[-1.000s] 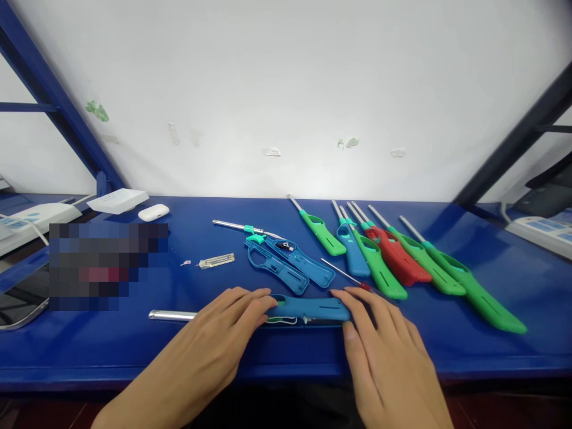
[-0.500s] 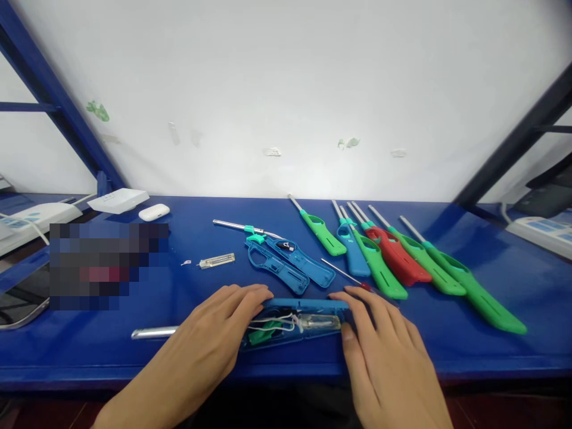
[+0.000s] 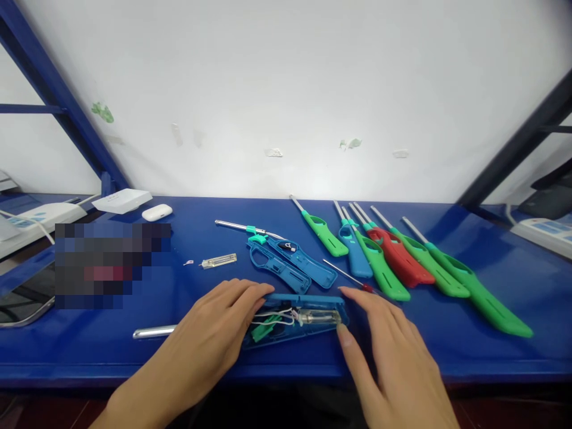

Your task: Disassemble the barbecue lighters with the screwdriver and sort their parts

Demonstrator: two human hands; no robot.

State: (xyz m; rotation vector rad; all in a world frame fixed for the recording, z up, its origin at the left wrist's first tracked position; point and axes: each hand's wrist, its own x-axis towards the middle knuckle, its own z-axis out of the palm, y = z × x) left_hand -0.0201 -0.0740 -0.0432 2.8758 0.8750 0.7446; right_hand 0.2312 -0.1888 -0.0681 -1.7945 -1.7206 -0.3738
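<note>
A gas lighter with its blue casing opened lies at the table's front, its metal barrel sticking out to the left. My left hand grips it around the front part, fingers over the far edge and thumb hidden. Inside show a green trigger, white wires and a clear fuel tank. My right hand is open at the casing's right end. Its thumb tip touches or nearly touches the tank's end, and its index finger is just beyond the far corner.
Behind lie another opened blue lighter, a loose clear tank, a tiny white part and a red-handled screwdriver. Several whole lighters, one of them red, lie right. At left are a phone and a white case.
My right fingers have spread and come off the casing's far edge, uncovering its right end. The casing looks tilted a little more open. My left hand keeps its hold.
</note>
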